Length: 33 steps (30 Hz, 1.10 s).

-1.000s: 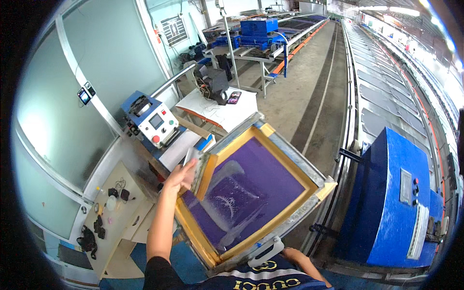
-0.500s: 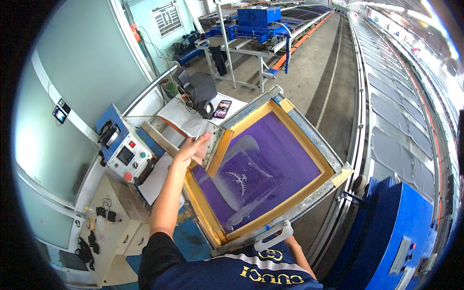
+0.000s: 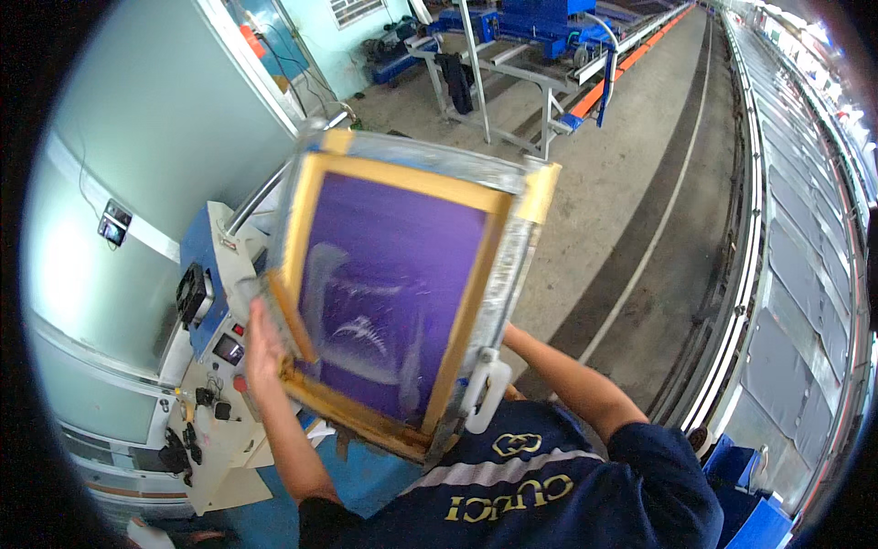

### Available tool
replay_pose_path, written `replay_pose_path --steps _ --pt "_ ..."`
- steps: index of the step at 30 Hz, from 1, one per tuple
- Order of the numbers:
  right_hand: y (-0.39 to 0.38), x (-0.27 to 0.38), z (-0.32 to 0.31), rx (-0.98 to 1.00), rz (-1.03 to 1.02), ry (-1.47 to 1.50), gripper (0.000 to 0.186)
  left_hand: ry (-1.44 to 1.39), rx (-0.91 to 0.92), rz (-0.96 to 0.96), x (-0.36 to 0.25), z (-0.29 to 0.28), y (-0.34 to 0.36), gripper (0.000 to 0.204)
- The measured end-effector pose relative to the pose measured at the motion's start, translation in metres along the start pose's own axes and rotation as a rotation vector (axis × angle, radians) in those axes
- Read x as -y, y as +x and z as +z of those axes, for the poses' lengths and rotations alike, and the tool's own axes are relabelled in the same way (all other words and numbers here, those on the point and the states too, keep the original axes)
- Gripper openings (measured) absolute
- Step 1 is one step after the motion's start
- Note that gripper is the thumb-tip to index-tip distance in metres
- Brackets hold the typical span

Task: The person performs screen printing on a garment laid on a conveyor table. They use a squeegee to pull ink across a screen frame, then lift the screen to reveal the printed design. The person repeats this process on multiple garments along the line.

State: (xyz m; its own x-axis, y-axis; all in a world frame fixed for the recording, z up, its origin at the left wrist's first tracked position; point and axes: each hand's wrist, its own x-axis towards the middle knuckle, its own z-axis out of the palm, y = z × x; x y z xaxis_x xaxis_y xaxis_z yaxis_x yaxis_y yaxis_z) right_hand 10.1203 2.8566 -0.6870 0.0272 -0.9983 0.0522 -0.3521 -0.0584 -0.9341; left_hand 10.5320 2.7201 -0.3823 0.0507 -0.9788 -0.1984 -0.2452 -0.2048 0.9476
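Note:
A screen-printing frame (image 3: 526, 261) with purple mesh (image 3: 402, 220), yellow tape borders and a pale leaf-like or skeleton-like motif is held up and tilted before me. My left hand (image 3: 262, 346) is closed on a squeegee (image 3: 291, 316) with an amber blade, at the frame's left edge. My right forearm (image 3: 576, 375) reaches the frame's right side. The right hand is behind the frame and its fingers are hidden, though the frame appears borne on it. A white handle (image 3: 489, 393) sits at the frame's lower right corner.
A blue and white control box (image 3: 215, 302) stands at the left, above a cream cabinet (image 3: 229, 444) with cables. A long printing table (image 3: 796, 320) with grey panels runs along the right. Blue machinery (image 3: 549, 27) and a metal rack (image 3: 494, 78) are ahead.
The frame has turned upright and shifted left, raised toward the control box. My left hand has moved left with the squeegee. My right forearm has come up along the frame's right side.

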Motion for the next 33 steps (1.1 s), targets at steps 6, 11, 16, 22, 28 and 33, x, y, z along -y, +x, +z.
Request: replay_pose_path --steps 6,11,16,22,28,33 --pt "0.163 0.007 -0.026 -0.164 -0.111 -0.001 0.109 -0.108 -0.399 0.012 0.025 -0.035 -0.073 0.096" --pt "0.201 -0.002 -0.036 0.073 0.11 0.093 0.122 -0.219 -0.725 -0.118 0.042 -0.037 -0.178 0.106" --pt "0.22 0.0 -0.056 0.286 0.072 0.022 0.117 -0.34 -0.922 -0.193 0.062 0.019 -0.257 0.102" --pt "0.233 -0.007 -0.062 0.576 0.077 0.009 0.113 -0.301 -1.214 -0.204 0.057 0.117 -0.334 0.1" --pt "0.238 0.0 -0.087 0.637 0.062 0.065 0.107 -0.338 -1.454 -0.246 0.009 0.22 -0.409 0.092" --pt "0.302 0.064 -0.168 0.665 -0.175 -0.129 0.05 -0.378 -1.665 -0.286 -0.017 0.307 -0.479 0.085"
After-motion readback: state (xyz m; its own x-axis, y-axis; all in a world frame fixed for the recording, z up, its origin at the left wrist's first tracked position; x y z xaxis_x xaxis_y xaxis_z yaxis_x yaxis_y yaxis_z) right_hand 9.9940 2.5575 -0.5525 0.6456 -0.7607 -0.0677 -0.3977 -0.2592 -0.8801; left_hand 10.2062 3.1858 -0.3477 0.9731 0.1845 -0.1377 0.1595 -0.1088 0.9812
